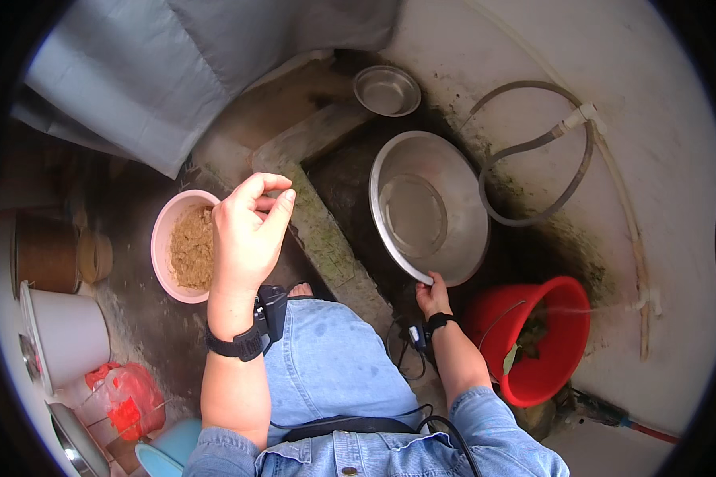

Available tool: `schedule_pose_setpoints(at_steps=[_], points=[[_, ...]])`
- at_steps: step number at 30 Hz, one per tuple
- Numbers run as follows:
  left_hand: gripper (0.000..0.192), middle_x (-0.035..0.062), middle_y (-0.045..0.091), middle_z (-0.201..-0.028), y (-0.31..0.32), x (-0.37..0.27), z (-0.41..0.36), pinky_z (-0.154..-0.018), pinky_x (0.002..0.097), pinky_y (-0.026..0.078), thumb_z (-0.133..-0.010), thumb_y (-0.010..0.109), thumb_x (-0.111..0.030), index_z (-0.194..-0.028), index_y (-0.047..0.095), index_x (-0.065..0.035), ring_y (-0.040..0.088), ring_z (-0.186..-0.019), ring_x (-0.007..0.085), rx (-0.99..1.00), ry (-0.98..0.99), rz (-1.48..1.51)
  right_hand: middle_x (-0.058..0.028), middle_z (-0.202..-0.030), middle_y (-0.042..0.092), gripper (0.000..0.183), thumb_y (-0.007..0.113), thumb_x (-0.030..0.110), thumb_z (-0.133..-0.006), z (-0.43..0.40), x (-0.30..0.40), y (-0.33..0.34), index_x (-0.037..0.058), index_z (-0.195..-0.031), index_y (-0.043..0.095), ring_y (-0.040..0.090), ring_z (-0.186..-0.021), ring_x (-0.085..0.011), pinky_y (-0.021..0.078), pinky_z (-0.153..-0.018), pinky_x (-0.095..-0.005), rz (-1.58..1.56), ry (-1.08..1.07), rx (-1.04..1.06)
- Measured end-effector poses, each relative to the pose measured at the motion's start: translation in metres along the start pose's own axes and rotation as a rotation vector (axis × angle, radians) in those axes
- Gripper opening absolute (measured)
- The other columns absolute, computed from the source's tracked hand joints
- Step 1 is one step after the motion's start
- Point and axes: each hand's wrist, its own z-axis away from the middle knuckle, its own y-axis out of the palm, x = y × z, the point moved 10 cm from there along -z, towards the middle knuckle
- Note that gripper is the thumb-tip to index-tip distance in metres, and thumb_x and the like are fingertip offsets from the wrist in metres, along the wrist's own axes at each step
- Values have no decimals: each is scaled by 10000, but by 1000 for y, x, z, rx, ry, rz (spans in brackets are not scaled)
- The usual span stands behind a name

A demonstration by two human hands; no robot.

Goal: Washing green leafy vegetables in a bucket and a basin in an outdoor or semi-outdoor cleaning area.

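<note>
My left hand [252,229] is raised beside the pink basin [162,238], its fingers bent, a small gap between thumb and forefinger and nothing seen between them. It covers part of the basin's right side. A lumpy tan mash [192,250] lies in that basin. My right hand [434,296] grips the near rim of a large stainless steel basin [462,238], which tilts within a dark, low-walled wash area. Whether water lies on the basin's bottom is hard to tell. A smaller metal basin [388,89] sits beyond it.
At right a red bucket [528,292] holds green leaves; a thin water stream from a wall tap [650,302] reaches it. A hose [590,155] loops along the wall. A mossy concrete curb [331,253] runs between the basins. Left stand a white bucket [74,331] and a plastic bag [131,396].
</note>
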Motion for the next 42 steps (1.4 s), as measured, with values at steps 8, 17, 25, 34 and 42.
schedule_pose_setpoints(at_steps=[8, 17, 25, 34, 42], points=[[127, 84, 638, -762, -1, 27, 0, -544, 222, 461, -784, 613, -80, -870, 609, 14, 600, -615, 104, 29, -69, -11, -69, -929, 579, 162, 560, 105, -849, -36, -43, 46, 74, -1001, 514, 555, -803, -194, 466, -578, -290, -60, 11, 5], [124, 91, 642, -771, 11, 29, -1, -534, 226, 458, -778, 614, -79, -856, 609, 16, 606, -610, 110, 100, -96, -35, -132, -939, 577, 218, 585, 28, -812, -58, -34, 41, 22, -1020, 519, 573, -803, -285, 539, -674, -365, 262, -38, -14], [135, 110, 637, -753, 0, 24, -1, -526, 249, 451, -775, 614, -99, -856, 611, 8, 606, -594, 132, 84, -71, -22, -137, -1003, 535, 426, 495, 176, -853, 61, 179, 90, -10, -1214, 363, 606, -803, -266, 527, -640, -355, 448, -776, -177], [113, 132, 622, -707, 21, 6, -5, -531, 292, 449, -740, 621, -97, -807, 612, -7, 588, -542, 199, 84, 43, 86, -137, -1065, 521, 239, 443, 122, -898, 92, 417, 104, -35, -1073, 481, 500, -987, -247, 456, -870, -388, 769, -1155, 96], [113, 126, 616, -688, 5, 12, -3, -529, 317, 448, -746, 611, -119, -796, 609, -18, 595, -556, 225, 57, 46, 61, -142, -1023, 497, 303, 536, 158, -866, 131, 365, 193, -71, -1050, 462, 501, -945, -246, 461, -834, -381, 2105, -1177, -148]])
